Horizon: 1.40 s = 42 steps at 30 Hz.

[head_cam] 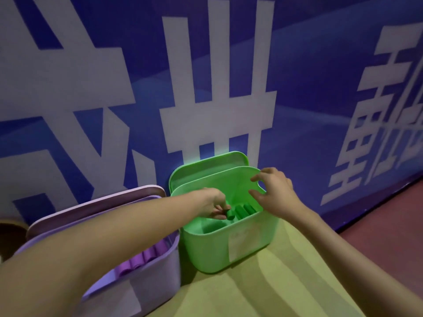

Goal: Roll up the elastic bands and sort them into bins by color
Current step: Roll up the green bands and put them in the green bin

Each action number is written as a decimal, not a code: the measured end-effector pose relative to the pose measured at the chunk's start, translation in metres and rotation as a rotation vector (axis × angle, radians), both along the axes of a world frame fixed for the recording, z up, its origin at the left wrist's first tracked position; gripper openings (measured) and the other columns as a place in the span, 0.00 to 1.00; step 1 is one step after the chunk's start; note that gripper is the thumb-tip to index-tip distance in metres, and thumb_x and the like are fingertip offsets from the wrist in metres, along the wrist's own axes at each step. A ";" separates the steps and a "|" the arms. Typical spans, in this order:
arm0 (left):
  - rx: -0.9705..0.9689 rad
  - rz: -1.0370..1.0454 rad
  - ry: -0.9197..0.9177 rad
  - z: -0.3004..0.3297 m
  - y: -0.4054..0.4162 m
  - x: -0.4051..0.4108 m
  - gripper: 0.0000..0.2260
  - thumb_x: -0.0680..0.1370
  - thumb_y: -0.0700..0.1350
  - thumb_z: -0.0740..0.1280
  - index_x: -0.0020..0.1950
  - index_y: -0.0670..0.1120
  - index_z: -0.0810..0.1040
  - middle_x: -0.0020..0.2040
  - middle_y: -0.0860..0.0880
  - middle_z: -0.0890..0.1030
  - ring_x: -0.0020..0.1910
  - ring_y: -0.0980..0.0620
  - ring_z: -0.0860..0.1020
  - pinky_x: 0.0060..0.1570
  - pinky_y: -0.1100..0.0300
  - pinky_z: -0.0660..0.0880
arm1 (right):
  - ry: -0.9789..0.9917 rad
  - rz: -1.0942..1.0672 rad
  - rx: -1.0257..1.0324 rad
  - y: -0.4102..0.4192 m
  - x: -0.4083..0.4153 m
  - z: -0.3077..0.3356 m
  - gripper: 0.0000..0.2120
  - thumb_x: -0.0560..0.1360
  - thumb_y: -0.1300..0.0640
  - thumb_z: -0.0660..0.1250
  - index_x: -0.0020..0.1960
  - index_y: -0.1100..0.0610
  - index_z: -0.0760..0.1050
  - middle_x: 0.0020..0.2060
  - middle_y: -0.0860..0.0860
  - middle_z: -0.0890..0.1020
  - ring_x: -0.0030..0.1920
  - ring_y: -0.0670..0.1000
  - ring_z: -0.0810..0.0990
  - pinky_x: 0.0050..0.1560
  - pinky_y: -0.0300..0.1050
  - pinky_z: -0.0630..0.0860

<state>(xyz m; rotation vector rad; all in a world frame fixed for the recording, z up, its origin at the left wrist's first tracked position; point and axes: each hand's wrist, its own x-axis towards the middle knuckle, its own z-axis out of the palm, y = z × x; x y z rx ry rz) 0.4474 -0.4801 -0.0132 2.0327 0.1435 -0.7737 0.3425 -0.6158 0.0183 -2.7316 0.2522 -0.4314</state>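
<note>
A green bin stands against the blue wall, its lid leaning upright behind it. My left hand reaches down inside the bin and pinches a rolled green band at its end. Other green rolls lie side by side in the bin to the right of it. My right hand rests on the bin's far right rim with its fingers spread. To the left stands a purple bin holding several rolled purple bands.
The purple bin's lid leans against the wall behind it. Both bins stand on a yellow-green mat. A red floor strip runs along the blue wall with large white characters. A dark brown round object sits far left.
</note>
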 end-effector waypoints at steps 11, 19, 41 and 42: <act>0.109 -0.047 0.036 -0.026 -0.029 0.016 0.04 0.79 0.34 0.63 0.53 0.36 0.73 0.41 0.44 0.75 0.32 0.52 0.74 0.15 0.66 0.68 | -0.023 -0.003 -0.051 -0.004 0.005 -0.005 0.18 0.78 0.48 0.65 0.66 0.52 0.73 0.68 0.53 0.70 0.70 0.55 0.63 0.67 0.51 0.61; 0.268 -0.151 -0.061 -0.027 -0.037 0.019 0.10 0.77 0.39 0.68 0.57 0.37 0.75 0.40 0.44 0.75 0.29 0.52 0.71 0.24 0.65 0.74 | -0.029 -0.004 -0.042 -0.006 0.006 -0.007 0.17 0.78 0.48 0.65 0.65 0.52 0.75 0.67 0.52 0.71 0.70 0.54 0.64 0.67 0.51 0.62; -0.071 0.084 -1.069 0.105 0.113 -0.082 0.04 0.75 0.38 0.68 0.48 0.43 0.81 0.44 0.46 0.82 0.47 0.46 0.81 0.54 0.51 0.77 | -0.107 0.152 0.057 0.051 -0.047 0.044 0.23 0.78 0.51 0.66 0.68 0.63 0.70 0.66 0.59 0.73 0.67 0.58 0.71 0.67 0.54 0.67; -0.056 0.085 -1.088 0.107 0.128 -0.100 0.05 0.75 0.38 0.68 0.50 0.42 0.81 0.45 0.46 0.82 0.48 0.47 0.81 0.54 0.52 0.77 | -0.127 0.170 0.087 0.061 -0.057 0.046 0.24 0.78 0.50 0.66 0.69 0.63 0.69 0.67 0.59 0.72 0.68 0.57 0.70 0.69 0.54 0.66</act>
